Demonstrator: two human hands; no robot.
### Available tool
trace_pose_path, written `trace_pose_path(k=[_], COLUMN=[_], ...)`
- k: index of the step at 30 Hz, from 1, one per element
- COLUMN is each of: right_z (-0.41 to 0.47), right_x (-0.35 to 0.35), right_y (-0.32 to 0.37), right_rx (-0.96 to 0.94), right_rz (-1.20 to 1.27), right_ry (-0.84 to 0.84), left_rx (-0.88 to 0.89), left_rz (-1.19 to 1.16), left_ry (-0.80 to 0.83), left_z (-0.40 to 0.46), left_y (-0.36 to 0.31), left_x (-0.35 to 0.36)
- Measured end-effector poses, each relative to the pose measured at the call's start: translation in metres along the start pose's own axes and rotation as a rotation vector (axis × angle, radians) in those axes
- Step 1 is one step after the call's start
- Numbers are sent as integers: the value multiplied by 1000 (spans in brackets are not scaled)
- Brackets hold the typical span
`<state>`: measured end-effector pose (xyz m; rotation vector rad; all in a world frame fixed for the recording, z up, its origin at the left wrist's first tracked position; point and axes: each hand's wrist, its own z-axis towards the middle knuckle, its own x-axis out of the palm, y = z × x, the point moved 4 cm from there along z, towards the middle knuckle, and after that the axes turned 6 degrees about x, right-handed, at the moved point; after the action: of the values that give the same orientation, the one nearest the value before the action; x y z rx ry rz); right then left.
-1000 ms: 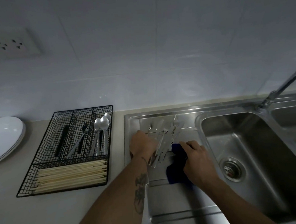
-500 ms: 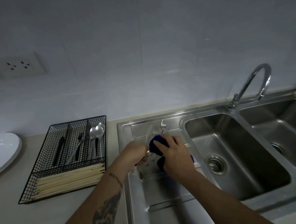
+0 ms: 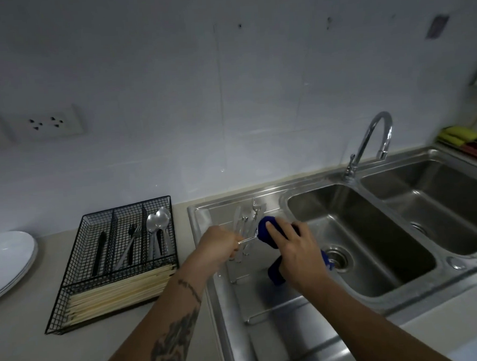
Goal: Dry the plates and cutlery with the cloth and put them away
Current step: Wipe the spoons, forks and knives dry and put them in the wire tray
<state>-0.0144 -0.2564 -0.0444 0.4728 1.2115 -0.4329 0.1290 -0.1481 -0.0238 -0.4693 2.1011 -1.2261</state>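
Over the draining board (image 3: 267, 304), the left hand (image 3: 219, 247) pinches a utensil handle (image 3: 248, 239) while the right hand (image 3: 294, 249) has its fingers (image 3: 275, 228) wrapped round the blue cloth (image 3: 265, 230) covering its end.

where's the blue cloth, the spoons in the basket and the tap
blue cloth (image 3: 265, 229), head view, bunched top by the fingers
spoons (image 3: 158, 221), head view, bowls
tap (image 3: 374, 133), head view, curved neck

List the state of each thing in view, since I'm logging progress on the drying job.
left hand: holds one piece of cutlery by its handle
right hand: wraps the cloth round that piece's far end
remaining cutlery: lying on the draining board
tray: holds spoons, forks, chopsticks
plates: stacked on counter
tap: no water visible
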Motion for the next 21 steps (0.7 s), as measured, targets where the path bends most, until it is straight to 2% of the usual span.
trace_pose_path(k=[5,9,12,14,17,21], right_z=[-13,-16,-20,-24,-26,-23], right_x=[-4,-5,-4,-4,-1,-11], right_y=[9,-5,2,13,13,-20], right_rx=[-114,46,25,-28,-32,180], right_rz=[-27,27,43,38,54,135], right_ry=[-18,-35,-38,-32,-26,-123], left_rx=[17,59,3,37,188,368], left_rz=[41,113,199,327,519,647], left_ry=[63,151,203,205,120,-37], left_z=[-7,-14,-12,-8,-9,-19], left_y=[-2,4,10,9,3,6], left_x=[-5,-5,-5,-2,5,1])
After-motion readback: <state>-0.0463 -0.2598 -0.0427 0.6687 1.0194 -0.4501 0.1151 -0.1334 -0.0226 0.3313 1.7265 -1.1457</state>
